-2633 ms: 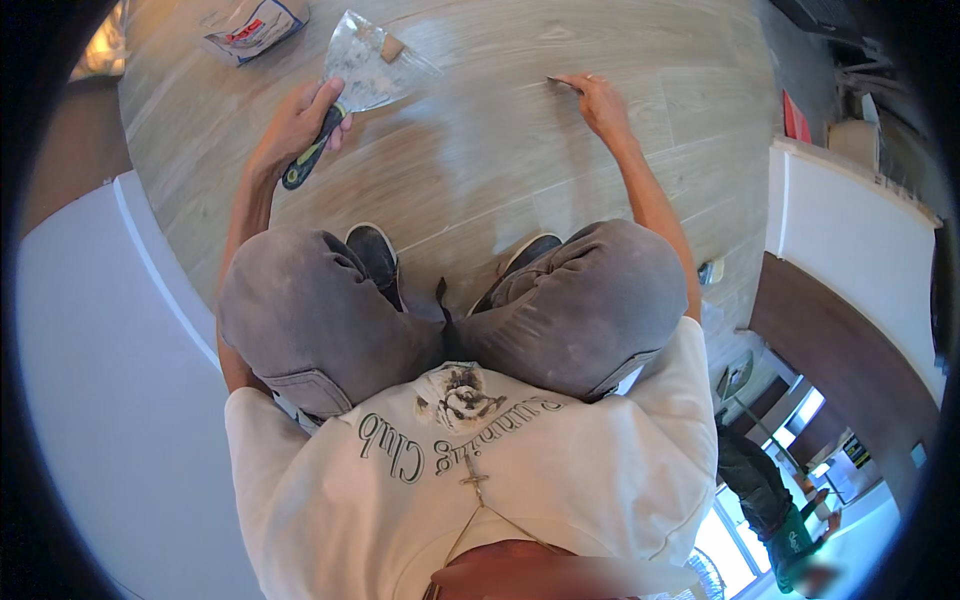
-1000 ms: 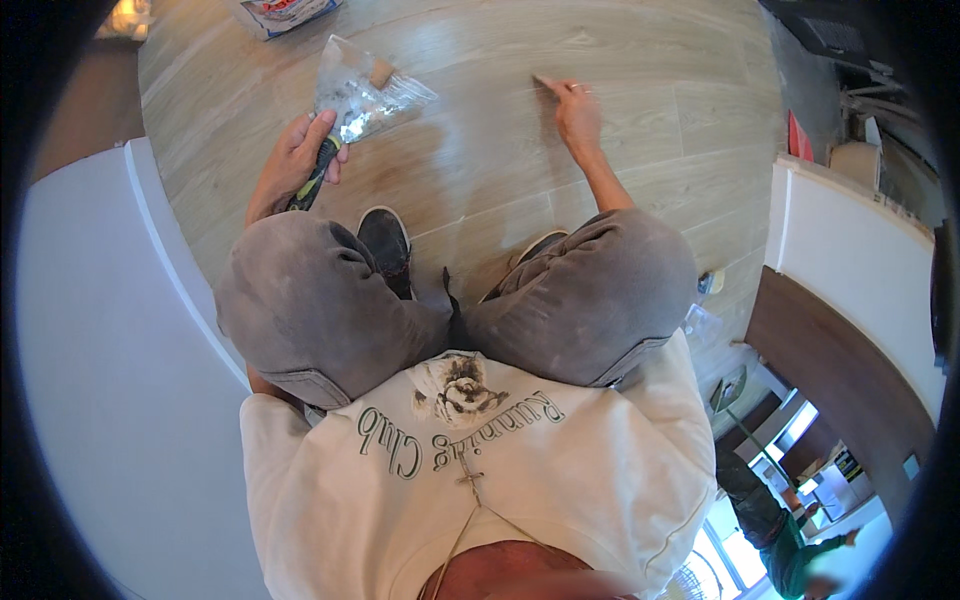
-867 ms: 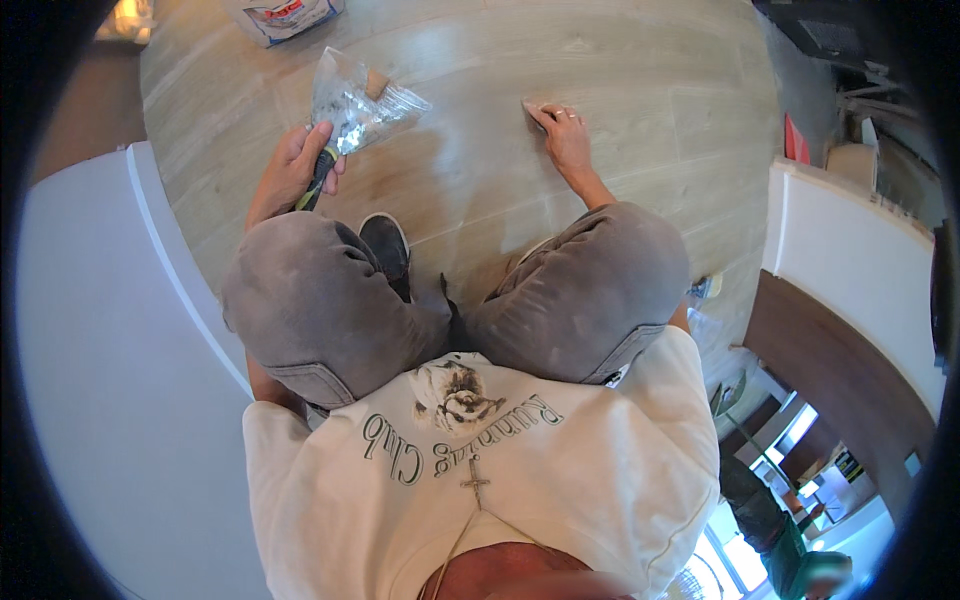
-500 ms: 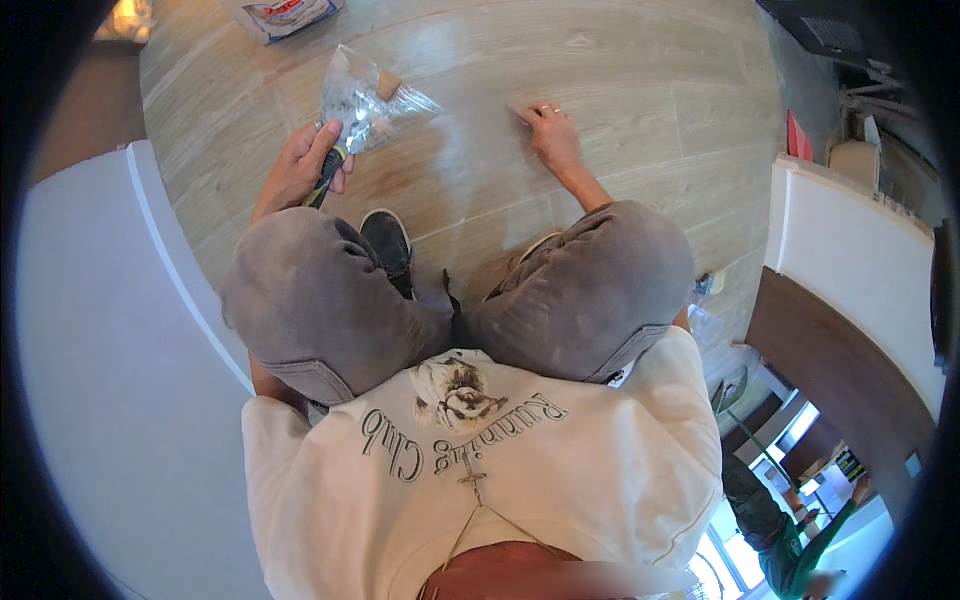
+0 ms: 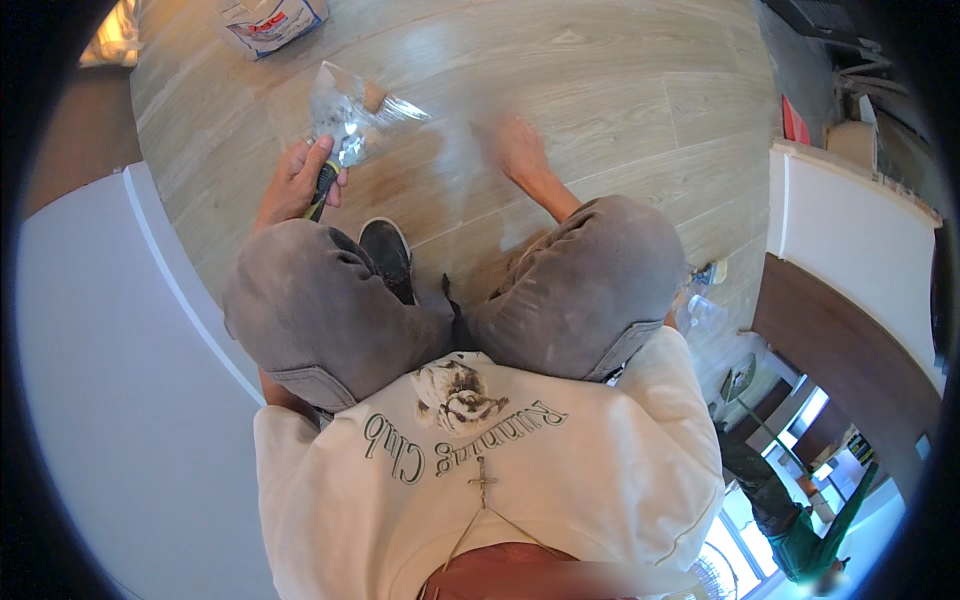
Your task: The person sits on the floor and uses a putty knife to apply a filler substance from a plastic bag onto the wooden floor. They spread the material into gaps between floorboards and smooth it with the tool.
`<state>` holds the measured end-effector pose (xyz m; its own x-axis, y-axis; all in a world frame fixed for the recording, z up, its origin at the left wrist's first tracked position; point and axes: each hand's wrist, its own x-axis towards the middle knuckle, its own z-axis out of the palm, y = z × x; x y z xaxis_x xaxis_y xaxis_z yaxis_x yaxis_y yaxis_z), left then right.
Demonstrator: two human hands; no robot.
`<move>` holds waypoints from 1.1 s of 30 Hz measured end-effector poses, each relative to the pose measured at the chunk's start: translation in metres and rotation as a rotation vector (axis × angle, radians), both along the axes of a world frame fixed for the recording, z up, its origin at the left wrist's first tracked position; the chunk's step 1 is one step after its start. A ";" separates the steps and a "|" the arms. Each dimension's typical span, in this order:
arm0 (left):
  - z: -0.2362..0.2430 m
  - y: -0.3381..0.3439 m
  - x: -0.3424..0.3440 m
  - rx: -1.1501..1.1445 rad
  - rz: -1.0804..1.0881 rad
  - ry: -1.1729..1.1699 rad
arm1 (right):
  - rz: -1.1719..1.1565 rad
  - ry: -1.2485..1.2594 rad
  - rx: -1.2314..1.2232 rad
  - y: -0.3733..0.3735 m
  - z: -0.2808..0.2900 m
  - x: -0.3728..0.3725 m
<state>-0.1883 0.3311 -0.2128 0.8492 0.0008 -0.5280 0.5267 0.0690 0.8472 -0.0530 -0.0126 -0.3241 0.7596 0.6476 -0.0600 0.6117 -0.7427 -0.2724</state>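
Note:
My left hand [image 5: 296, 180] is wrapped round the black and yellow handle of a wide putty knife [image 5: 350, 135]. Its broad, shiny, triangular blade is held above the wood-look floor, and a small brown patch shows on it. To the right of the blade, low over the floor, is my right hand [image 5: 522, 150]. Motion smears its fingers, so whether they hold anything cannot be made out. A hazy, lighter patch of floor [image 5: 455, 160] lies between the two hands.
A white printed bag [image 5: 272, 28] stands at the far left. White low walls flank me, the left one [image 5: 120, 330] close by. A clear plastic bag [image 5: 705, 315] lies beyond my right knee. Another person [image 5: 800, 535] in green is at the lower right.
My right hand has swept left across the floor and its fingers have blurred. The putty knife has shifted slightly left, still in my left hand. The person in green has changed posture.

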 end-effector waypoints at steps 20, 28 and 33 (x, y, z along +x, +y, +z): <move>0.012 -0.006 0.006 -0.007 0.059 0.040 | 0.035 -0.241 0.024 -0.017 -0.018 0.028; 0.017 -0.010 0.004 0.009 0.127 0.053 | -0.352 -0.081 0.038 -0.076 -0.038 0.100; 0.015 -0.011 -0.003 0.025 0.205 0.095 | -0.123 -0.054 -0.043 -0.003 -0.016 0.042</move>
